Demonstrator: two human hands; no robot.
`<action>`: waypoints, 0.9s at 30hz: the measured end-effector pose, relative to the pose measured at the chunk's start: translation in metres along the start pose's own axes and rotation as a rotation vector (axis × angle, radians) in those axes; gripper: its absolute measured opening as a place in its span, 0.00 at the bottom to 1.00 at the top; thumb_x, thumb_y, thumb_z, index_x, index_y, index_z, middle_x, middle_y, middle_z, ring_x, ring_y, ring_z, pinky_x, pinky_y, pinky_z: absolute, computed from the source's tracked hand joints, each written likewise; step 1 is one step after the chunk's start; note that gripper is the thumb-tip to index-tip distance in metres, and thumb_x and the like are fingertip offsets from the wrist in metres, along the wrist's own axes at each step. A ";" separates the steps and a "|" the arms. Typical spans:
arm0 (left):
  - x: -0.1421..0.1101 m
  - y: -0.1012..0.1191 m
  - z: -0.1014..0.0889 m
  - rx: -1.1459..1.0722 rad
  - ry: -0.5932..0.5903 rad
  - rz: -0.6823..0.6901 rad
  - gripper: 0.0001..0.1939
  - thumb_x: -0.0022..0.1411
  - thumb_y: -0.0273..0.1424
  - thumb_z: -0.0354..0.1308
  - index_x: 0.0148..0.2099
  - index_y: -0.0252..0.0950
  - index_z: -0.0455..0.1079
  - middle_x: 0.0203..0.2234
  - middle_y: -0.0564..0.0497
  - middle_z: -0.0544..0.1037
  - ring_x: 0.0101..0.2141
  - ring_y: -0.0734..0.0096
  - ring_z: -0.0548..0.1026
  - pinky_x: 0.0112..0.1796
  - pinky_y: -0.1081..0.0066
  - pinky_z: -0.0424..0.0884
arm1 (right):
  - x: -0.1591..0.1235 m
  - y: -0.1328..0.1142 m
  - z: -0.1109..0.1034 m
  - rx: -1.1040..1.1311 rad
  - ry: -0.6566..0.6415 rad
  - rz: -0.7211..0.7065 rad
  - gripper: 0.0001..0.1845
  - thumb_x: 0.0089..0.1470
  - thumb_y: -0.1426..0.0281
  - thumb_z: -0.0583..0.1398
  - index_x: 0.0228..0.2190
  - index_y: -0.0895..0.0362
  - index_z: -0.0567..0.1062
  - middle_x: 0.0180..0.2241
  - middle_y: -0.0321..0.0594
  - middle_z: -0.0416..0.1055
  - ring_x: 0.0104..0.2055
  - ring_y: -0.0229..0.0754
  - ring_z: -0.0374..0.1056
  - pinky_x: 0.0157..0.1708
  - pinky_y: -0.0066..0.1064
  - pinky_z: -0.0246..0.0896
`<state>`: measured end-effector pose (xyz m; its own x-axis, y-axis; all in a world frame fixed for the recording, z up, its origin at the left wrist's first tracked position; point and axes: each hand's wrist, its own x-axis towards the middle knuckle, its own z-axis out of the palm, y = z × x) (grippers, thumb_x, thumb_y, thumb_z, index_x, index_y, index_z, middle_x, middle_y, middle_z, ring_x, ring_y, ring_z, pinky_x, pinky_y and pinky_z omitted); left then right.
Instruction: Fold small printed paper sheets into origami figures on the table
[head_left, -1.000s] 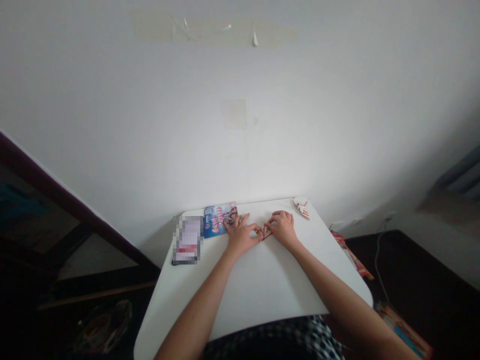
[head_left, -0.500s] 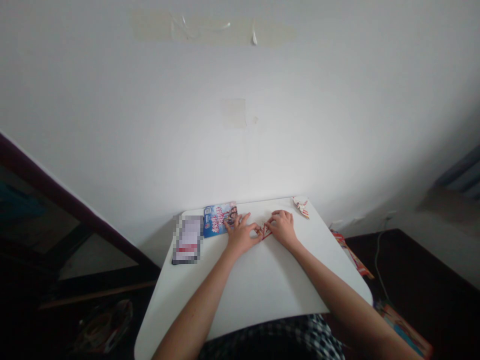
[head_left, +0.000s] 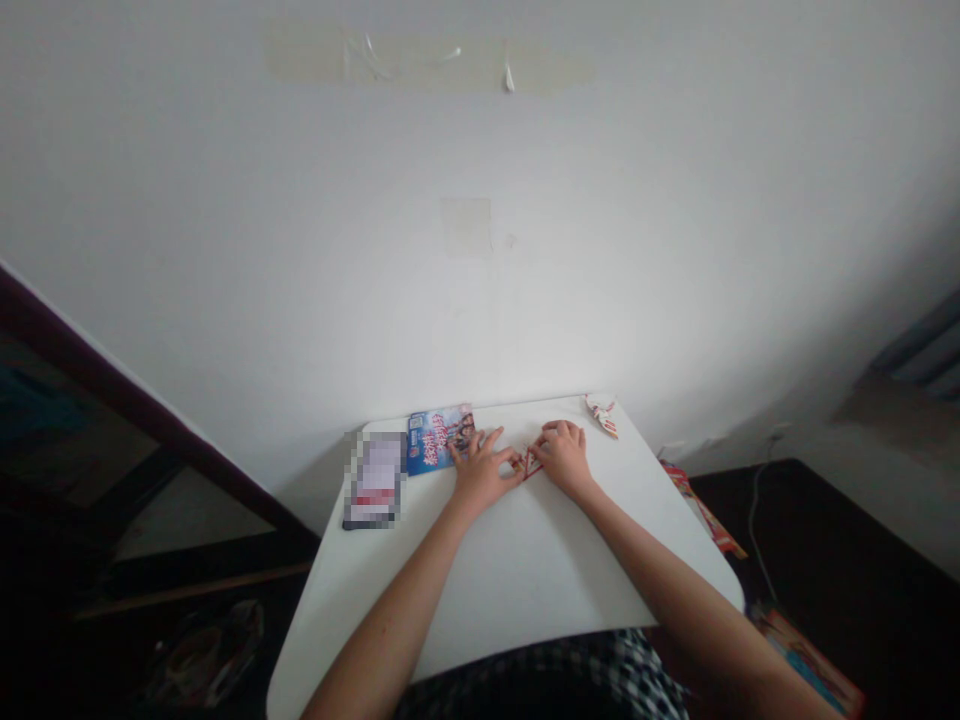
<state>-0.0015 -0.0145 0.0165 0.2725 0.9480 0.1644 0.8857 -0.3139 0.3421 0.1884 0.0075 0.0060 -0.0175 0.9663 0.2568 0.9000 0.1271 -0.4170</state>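
Note:
Between my two hands is a small white folded piece, apparently paper (head_left: 531,464), with red edges that look triangular. My left hand (head_left: 481,474) pinches its left side with thumb and forefinger, the other fingers spread toward a blue printed booklet (head_left: 427,445). My right hand (head_left: 564,460) has its fingertips closed on the right side of the same piece. Most of the piece is hidden by my fingers, and its exact shape is too small to tell. Both hands rest low over the white table (head_left: 540,560).
A blurred-out, phone-like rectangle (head_left: 376,480) lies at the table's left edge. Near the back right corner sits a folded white paper piece with red and orange marks (head_left: 602,414). The wall (head_left: 480,320) stands directly behind the table. Printed items (head_left: 814,660) lie lower down at right.
Very little differs. My fingers have shifted slightly around the paper, and slightly more of its red-edged face shows between them.

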 end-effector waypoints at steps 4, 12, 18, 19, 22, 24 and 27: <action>0.000 0.000 0.002 0.005 0.024 0.005 0.09 0.62 0.46 0.63 0.42 0.52 0.79 0.70 0.57 0.62 0.70 0.41 0.53 0.63 0.22 0.34 | 0.000 -0.001 0.000 -0.011 0.000 0.002 0.09 0.61 0.63 0.63 0.35 0.52 0.82 0.55 0.46 0.71 0.63 0.56 0.57 0.65 0.54 0.46; 0.000 0.001 0.000 -0.013 0.007 -0.002 0.09 0.62 0.46 0.63 0.43 0.52 0.80 0.71 0.58 0.62 0.70 0.43 0.52 0.65 0.25 0.33 | -0.002 -0.004 0.003 -0.048 -0.003 0.013 0.09 0.62 0.62 0.61 0.37 0.53 0.81 0.56 0.47 0.70 0.63 0.58 0.55 0.66 0.58 0.43; -0.001 0.003 0.001 0.020 0.036 0.013 0.10 0.62 0.46 0.63 0.41 0.51 0.79 0.70 0.57 0.63 0.69 0.44 0.54 0.64 0.25 0.33 | -0.003 -0.003 0.007 -0.085 0.006 -0.002 0.10 0.63 0.62 0.60 0.43 0.53 0.77 0.56 0.49 0.68 0.62 0.56 0.57 0.66 0.59 0.44; 0.000 0.004 0.001 0.027 0.044 0.014 0.10 0.62 0.46 0.63 0.41 0.51 0.79 0.70 0.57 0.63 0.69 0.44 0.54 0.65 0.26 0.33 | -0.002 -0.002 0.007 -0.087 0.006 -0.003 0.10 0.63 0.62 0.60 0.43 0.53 0.77 0.56 0.49 0.68 0.62 0.56 0.57 0.66 0.59 0.44; 0.000 0.006 0.003 0.035 0.063 0.013 0.10 0.62 0.47 0.62 0.40 0.51 0.79 0.69 0.58 0.64 0.69 0.45 0.54 0.66 0.28 0.33 | -0.001 -0.001 0.007 -0.078 0.005 -0.008 0.10 0.63 0.61 0.60 0.42 0.52 0.77 0.55 0.48 0.68 0.62 0.55 0.57 0.66 0.58 0.44; 0.000 0.006 0.003 0.035 0.066 0.013 0.10 0.62 0.47 0.62 0.41 0.51 0.79 0.69 0.58 0.64 0.69 0.44 0.55 0.66 0.28 0.33 | 0.000 0.000 0.007 -0.066 0.004 -0.008 0.10 0.64 0.61 0.60 0.41 0.52 0.77 0.55 0.47 0.68 0.62 0.55 0.56 0.66 0.59 0.44; 0.000 0.006 0.004 0.037 0.066 0.010 0.10 0.62 0.47 0.62 0.41 0.51 0.79 0.69 0.58 0.64 0.69 0.44 0.55 0.66 0.28 0.32 | 0.001 0.001 0.008 -0.058 0.005 0.002 0.10 0.64 0.61 0.60 0.40 0.52 0.78 0.56 0.46 0.68 0.62 0.56 0.56 0.66 0.58 0.43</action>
<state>0.0050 -0.0165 0.0152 0.2573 0.9388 0.2292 0.8964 -0.3205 0.3062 0.1861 0.0105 -0.0007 -0.0133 0.9653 0.2608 0.9236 0.1118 -0.3666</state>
